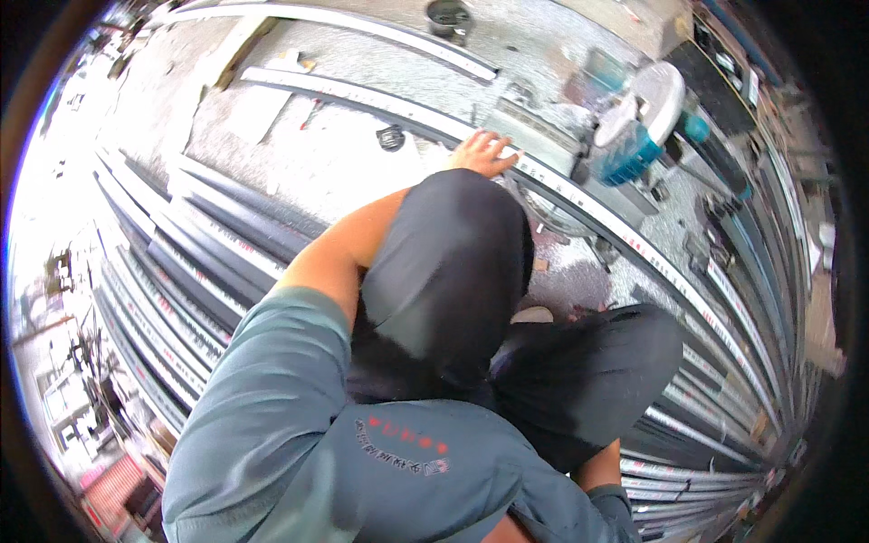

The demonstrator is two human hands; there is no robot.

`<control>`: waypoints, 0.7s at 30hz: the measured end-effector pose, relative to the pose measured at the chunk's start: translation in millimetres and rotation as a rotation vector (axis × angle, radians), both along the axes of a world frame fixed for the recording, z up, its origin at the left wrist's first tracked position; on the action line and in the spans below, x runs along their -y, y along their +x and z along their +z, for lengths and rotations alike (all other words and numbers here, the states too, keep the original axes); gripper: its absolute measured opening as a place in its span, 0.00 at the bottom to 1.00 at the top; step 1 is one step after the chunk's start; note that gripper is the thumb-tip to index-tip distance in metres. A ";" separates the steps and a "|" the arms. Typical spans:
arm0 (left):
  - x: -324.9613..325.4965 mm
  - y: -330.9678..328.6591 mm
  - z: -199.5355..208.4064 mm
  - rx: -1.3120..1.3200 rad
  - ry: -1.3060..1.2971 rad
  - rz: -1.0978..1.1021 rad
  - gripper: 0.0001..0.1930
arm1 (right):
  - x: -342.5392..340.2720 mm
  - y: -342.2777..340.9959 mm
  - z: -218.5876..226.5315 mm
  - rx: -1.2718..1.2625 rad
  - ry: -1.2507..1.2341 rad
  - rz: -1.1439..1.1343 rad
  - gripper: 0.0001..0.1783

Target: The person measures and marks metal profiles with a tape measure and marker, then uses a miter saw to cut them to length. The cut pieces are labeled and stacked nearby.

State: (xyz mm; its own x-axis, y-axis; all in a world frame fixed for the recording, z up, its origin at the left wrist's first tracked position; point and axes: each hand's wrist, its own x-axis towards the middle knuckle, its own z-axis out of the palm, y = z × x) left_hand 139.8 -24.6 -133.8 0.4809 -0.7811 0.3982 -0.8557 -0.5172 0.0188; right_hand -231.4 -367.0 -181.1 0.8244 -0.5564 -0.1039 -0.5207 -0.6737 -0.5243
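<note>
Head view: a pale, littered floor (pixel 163 100) spreads out beyond the person's dark-trousered legs (pixel 444 253), which fill the middle. Long dark and silvery profiles (pixel 213 244) lie in rows to the left, and more profiles (pixel 697 412) are packed along the right, bending with the lens. A power saw (pixel 629 158) with a teal body and a pale rounded guard stands ahead and to the right. Farther off lie a second long bar (pixel 398 36) and a black bucket (pixel 448 16); nearer is a small round black object (pixel 390 138). The raised left knee stands just in front of the left hand (pixel 482 154) and covers its wrist. That hand is spread, fingers apart, laid over a long pale-topped bar (pixel 570 190) and touching it; its thumb is hard to make out. The right hand is hidden behind the right leg, so its state cannot be told. The bar lies directly under the left hand, reaching away to both sides, and passes over the saw's metal base on the right.
</note>
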 end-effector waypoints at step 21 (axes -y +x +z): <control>-14.6 122.4 53.4 -0.353 0.260 0.123 0.44 | 100.7 191.0 71.3 0.201 -0.497 0.362 0.46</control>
State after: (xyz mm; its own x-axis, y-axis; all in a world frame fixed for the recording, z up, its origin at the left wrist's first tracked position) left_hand 262.2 -9.9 -80.4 0.6473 -0.7622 -0.0086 -0.7523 -0.6406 0.1538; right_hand -40.4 -467.8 -109.8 0.9456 -0.1810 0.2703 -0.1387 -0.9759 -0.1683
